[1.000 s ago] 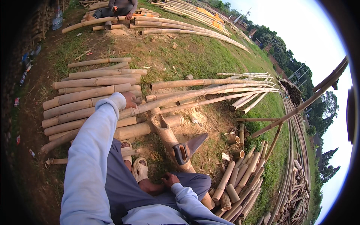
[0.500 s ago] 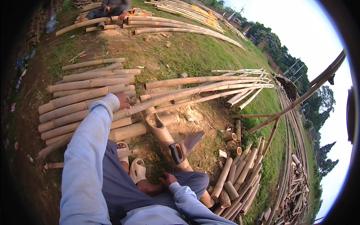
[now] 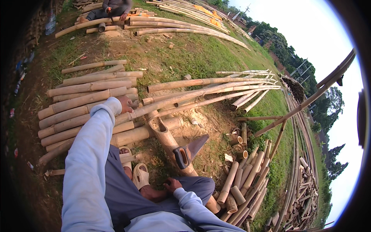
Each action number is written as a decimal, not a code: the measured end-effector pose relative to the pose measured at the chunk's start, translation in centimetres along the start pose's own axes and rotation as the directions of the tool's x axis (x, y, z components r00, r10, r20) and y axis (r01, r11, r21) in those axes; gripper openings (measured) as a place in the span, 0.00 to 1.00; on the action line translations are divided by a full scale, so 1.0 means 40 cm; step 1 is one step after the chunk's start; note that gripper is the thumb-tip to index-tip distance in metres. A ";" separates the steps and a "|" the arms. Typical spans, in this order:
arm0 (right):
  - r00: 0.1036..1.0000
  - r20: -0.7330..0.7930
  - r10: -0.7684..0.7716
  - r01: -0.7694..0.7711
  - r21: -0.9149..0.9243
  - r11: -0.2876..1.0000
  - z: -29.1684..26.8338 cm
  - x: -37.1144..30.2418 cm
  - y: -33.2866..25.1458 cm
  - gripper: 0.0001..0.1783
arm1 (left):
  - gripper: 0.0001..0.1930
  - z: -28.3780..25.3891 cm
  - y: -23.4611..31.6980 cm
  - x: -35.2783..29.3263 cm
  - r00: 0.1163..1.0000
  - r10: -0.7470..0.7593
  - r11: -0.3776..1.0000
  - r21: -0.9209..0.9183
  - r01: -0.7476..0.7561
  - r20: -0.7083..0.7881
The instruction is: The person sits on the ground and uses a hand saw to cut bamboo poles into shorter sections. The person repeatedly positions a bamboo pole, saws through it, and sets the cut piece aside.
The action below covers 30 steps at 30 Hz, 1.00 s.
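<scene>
My left hand (image 3: 125, 104) is closed at the near end of a long bamboo pole (image 3: 174, 99), beside a row of cut bamboo lengths (image 3: 83, 102); its fingertips are partly hidden. The pole slants away to the right. My right hand (image 3: 172, 185) lies by my bent leg with its fingers curled and nothing seen in them. Just beyond it, a handsaw (image 3: 192, 150) with a black handle leans on a thick bamboo log (image 3: 166, 137). That log has a notch cut near its far end and passes beside my knee.
More long poles (image 3: 216, 80) reach right across the grass. Short bamboo offcuts (image 3: 247, 178) are heaped at the right, near a slanting bamboo prop (image 3: 305, 106). A person (image 3: 108, 11) sits among poles at the far left. My sandalled feet (image 3: 140, 176) are between my hands.
The whole view has shifted very slightly. Both hands, the pole and the saw keep the same places relative to each other.
</scene>
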State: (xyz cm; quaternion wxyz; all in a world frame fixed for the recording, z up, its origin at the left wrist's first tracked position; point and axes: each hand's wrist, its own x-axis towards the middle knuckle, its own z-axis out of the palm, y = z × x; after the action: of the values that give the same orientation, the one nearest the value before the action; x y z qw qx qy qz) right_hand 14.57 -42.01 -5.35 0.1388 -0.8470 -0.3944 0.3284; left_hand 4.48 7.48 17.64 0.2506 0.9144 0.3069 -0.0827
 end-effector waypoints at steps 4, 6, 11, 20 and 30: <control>1.000 -0.006 0.015 -0.015 -0.009 1.000 -0.006 -0.008 -0.001 0.23 | 0.32 -0.005 0.011 -0.004 0.997 -0.045 0.990 -0.130 0.053 0.062; 1.000 -0.003 0.007 -0.007 -0.003 1.000 -0.003 -0.009 0.007 0.22 | 0.34 -0.001 0.002 0.012 0.999 -0.018 0.999 -0.028 0.019 0.032; 1.000 -0.024 0.003 -0.003 -0.015 1.000 -0.002 -0.008 0.003 0.20 | 0.34 0.003 -0.014 0.024 0.998 -0.032 0.997 -0.066 0.036 0.062; 1.000 0.002 0.003 -0.003 0.021 1.000 -0.008 -0.003 -0.006 0.21 | 0.33 0.012 -0.014 0.015 0.999 -0.042 0.996 -0.072 0.044 0.025; 0.998 -0.056 -0.014 0.014 0.015 1.000 0.013 0.001 0.011 0.19 | 0.35 0.013 -0.002 0.016 1.000 -0.015 1.000 0.022 0.015 0.013</control>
State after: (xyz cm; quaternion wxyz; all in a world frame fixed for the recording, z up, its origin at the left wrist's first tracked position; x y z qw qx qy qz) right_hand 14.50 -42.26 -5.99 0.1585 -0.8519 -0.3937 0.3069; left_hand 4.95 7.61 16.96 0.2419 0.9142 0.3113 -0.0940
